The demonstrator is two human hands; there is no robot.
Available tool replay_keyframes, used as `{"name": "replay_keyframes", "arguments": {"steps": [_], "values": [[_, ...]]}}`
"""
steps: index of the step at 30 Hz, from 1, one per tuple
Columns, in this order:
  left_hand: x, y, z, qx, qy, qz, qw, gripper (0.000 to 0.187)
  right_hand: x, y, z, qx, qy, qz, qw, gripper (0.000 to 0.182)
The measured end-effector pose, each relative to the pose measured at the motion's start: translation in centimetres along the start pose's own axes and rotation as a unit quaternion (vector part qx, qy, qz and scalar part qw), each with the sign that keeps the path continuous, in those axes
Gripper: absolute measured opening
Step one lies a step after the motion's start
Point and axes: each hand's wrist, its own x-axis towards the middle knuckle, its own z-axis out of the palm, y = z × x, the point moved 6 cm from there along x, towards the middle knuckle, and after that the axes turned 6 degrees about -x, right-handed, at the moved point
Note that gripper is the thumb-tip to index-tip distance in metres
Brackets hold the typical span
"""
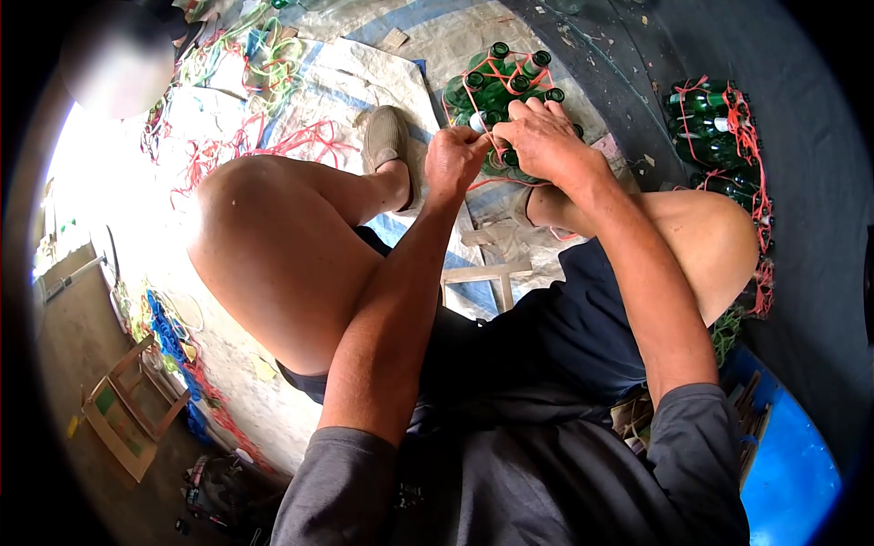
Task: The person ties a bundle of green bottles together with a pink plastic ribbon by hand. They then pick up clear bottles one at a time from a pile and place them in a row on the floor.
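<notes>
A cluster of green glass bottles (496, 89) stands on the ground sheet between my feet, with red plastic string (486, 183) wound around and across the necks. At the near side of the cluster, my left hand (455, 159) is closed, thumb and forefinger pinching the string. My right hand (551, 141) reaches over the bottles from the right; its thumb and forefinger pinch the string close to my left fingertips, while its other fingers curl above the bottle tops. Part of the cluster is hidden under my right hand.
More green bottles tied with red string (715, 127) lie along the right side on dark sheeting. Loose red and green string (305, 141) is scattered at the left. A small wooden frame (487, 271) lies between my legs. A blue container (792, 446) stands at lower right.
</notes>
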Motion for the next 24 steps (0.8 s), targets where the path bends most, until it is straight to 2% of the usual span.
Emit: {"name": "replay_keyframes", "arguments": {"steps": [7,13,24], "values": [[-0.1,0.4,0.4,-0.038,-0.053,0.022,0.998,0.049,-0.5,-0.5,-1.5,-0.065,0.097,-0.031,0.993,0.015],[-0.5,0.9,0.8,-0.069,-0.081,0.027,0.994,0.042,-0.7,0.0,-2.5,-0.113,0.102,-0.014,0.988,0.008],[-0.4,0.5,1.5,-0.132,-0.101,0.043,0.985,0.030,-1.5,0.9,-2.9,-0.084,0.123,0.009,0.989,0.007]]}}
